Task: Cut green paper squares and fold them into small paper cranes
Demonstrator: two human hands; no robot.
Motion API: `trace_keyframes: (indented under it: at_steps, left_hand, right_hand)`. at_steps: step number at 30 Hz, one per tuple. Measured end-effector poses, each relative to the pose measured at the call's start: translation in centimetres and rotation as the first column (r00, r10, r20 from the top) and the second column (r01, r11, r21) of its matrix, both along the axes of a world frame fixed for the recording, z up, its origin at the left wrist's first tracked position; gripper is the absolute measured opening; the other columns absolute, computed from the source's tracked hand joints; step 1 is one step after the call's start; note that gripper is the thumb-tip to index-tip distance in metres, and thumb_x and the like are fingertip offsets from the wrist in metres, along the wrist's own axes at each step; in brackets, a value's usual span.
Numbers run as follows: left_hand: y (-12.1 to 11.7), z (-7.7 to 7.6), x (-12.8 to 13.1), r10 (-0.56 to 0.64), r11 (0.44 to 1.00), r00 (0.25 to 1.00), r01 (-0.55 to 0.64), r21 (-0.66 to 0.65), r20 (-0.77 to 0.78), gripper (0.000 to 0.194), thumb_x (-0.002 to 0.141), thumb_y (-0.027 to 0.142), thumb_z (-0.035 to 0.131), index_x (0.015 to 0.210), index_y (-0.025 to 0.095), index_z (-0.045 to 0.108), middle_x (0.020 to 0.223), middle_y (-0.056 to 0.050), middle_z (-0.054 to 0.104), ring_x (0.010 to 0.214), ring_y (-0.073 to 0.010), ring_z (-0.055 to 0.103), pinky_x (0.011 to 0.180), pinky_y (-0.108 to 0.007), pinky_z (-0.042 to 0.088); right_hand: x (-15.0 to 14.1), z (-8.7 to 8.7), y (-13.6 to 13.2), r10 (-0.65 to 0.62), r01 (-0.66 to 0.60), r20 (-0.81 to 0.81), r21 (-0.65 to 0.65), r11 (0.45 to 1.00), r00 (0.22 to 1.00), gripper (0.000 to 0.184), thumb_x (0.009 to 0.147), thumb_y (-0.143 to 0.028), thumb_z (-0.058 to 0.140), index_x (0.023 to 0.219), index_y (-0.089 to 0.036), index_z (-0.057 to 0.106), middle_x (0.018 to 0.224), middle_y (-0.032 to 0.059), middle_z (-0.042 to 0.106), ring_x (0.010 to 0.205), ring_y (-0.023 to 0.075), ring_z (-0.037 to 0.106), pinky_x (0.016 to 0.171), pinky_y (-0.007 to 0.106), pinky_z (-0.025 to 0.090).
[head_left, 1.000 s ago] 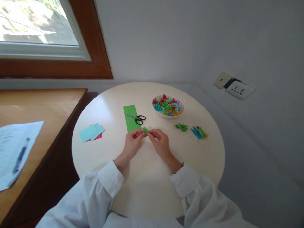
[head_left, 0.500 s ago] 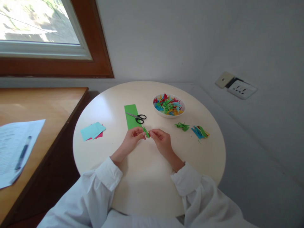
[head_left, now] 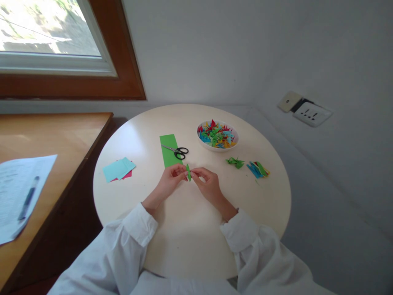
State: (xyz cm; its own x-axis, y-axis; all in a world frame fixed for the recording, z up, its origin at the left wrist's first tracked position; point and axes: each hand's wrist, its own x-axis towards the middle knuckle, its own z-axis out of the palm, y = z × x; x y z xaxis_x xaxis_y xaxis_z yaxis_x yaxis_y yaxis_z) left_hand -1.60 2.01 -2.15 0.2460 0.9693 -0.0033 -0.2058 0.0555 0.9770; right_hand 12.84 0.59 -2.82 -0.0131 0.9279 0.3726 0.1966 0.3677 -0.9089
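A small folded piece of green paper (head_left: 188, 173) is held upright between my two hands, above the middle of the round table (head_left: 190, 237). My left hand (head_left: 170, 180) pinches it from the left with thumb and fingers. From the other side, the fingertips of my right hand (head_left: 207, 182) close on it. Just beyond my left hand lies a green paper strip (head_left: 168, 151), with black-handled scissors (head_left: 179, 153) resting across it. Several small green folded paper pieces (head_left: 235, 162) lie to the right of my right hand.
A white bowl (head_left: 217, 148) full of colourful folded paper figures stands at the back. Thin coloured paper pieces (head_left: 258, 169) lie at the right, light blue paper squares (head_left: 118, 169) over red ones at the left. A wooden desk (head_left: 76, 135) holds a written sheet (head_left: 27, 172) and a pen (head_left: 29, 198).
The green folded paper has turned from a slant to nearly upright between my fingers. My right hand has shifted slightly to the left.
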Motion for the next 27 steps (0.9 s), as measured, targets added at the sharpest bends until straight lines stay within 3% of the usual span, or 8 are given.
trace_keyframes:
  at_steps: [16, 27]
  left_hand:
    - [0.24, -0.58, -0.31, -0.093, 0.994, 0.995, 0.092, 0.054, 0.020, 0.023, 0.069, 0.033, 0.068, 0.076, 0.014, 0.058, 0.064, 0.001, 0.057, 0.061, -0.0096, 0.053, 0.062, -0.024, 0.042]
    - [0.22, -0.45, -0.28, -0.076, 0.995, 0.997, 0.077, 0.056, -0.008, 0.024, 0.069, 0.035, 0.068, 0.076, 0.014, 0.057, 0.064, 0.002, 0.056, 0.060, -0.0095, 0.053, 0.062, -0.024, 0.042]
  right_hand:
    - [-0.01, -0.06, 0.11, 0.021, -0.028, -0.086, -0.084, 0.996, 0.996, 0.009, 0.071, -0.024, 0.060, 0.072, -0.018, 0.066, 0.071, 0.0035, 0.069, 0.065, 0.0150, 0.063, 0.064, 0.027, 0.052]
    - [-0.08, -0.25, 0.07, 0.010, -0.016, -0.077, -0.078, 0.997, 0.997, 0.011, 0.071, -0.026, 0.060, 0.073, -0.018, 0.066, 0.071, 0.0036, 0.069, 0.065, 0.0150, 0.063, 0.064, 0.027, 0.052]
